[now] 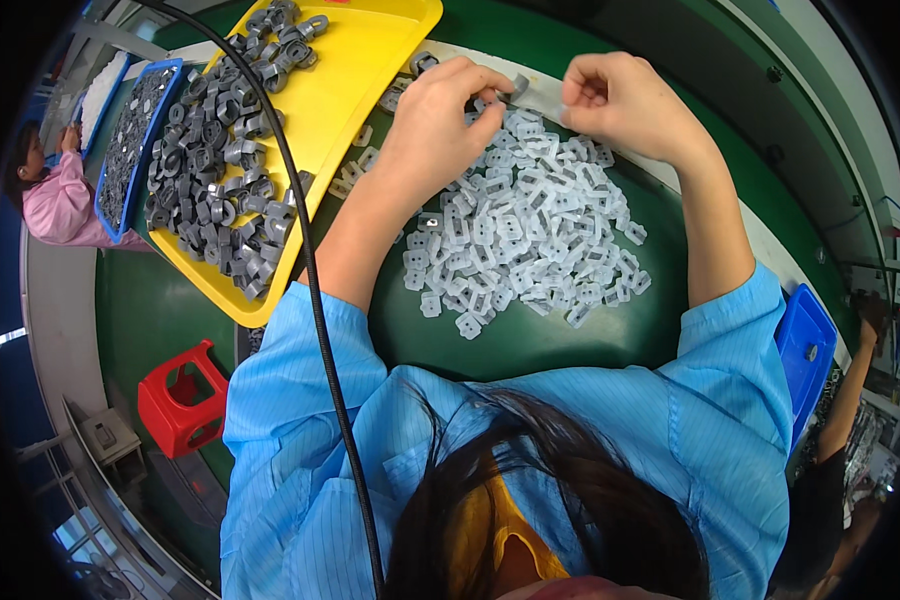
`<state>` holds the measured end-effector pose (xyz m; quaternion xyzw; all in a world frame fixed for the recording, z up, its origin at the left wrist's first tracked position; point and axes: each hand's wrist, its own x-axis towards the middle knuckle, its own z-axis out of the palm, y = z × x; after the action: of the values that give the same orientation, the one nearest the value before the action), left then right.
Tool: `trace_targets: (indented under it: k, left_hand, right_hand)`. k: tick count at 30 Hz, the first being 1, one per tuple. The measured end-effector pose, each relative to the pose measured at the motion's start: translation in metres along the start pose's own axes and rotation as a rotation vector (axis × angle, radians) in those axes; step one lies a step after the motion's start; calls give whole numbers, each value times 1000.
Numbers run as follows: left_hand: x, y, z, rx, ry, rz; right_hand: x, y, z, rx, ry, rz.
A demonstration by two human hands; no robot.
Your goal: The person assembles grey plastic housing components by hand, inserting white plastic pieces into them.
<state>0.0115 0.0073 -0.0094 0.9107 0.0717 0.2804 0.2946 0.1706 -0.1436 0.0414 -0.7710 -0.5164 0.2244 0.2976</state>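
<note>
My left hand (pixel 440 125) is at the far side of the green table, thumb and forefinger pinched on a small grey plastic part (pixel 516 88). Level with it on the right, my right hand (pixel 622 105) has its fingers curled in toward the thumb. A pale translucent strip (pixel 544 99) shows between the two hands; whether the right fingertips grip it or something smaller, I cannot make out. Just below both hands spreads a heap of small translucent white plastic pieces (pixel 530 225) with dark slots. A few grey ring-shaped parts (pixel 423 63) lie beyond my left wrist.
To the left, a yellow tray (pixel 335 100) holds many dark grey ring-shaped parts (pixel 220 150). A black cable (pixel 310 250) hangs across the view over it. A blue bin (pixel 806 345) is at right, a red stool (pixel 182 398) at lower left. Other people sit at both sides.
</note>
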Motion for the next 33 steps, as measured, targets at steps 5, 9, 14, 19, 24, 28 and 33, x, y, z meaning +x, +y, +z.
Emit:
trace_targets:
  k: [5,9,14,19,24,28,33]
  left_hand:
    - [-1,-9,1,-59,-18,-64]
    - [6,0,11,100,54,-81]
    - [14,-5,21,112,-29,-71]
    - [6,7,-1,-465,221,-203]
    - [2,23,-2,-173,61,-321]
    - [-2,9,0,-630,50,-324]
    - [3,13,0,-425,115,-222]
  right_hand:
    - [9,14,8,218,37,0]
    - [11,12,0,94,94,61]
    - [8,8,0,429,129,14]
    - [9,3,9,788,81,-44]
    - [10,-6,35,908,-17,-40]
    - [12,1,33,894,79,26]
    - [14,4,40,757,159,-30]
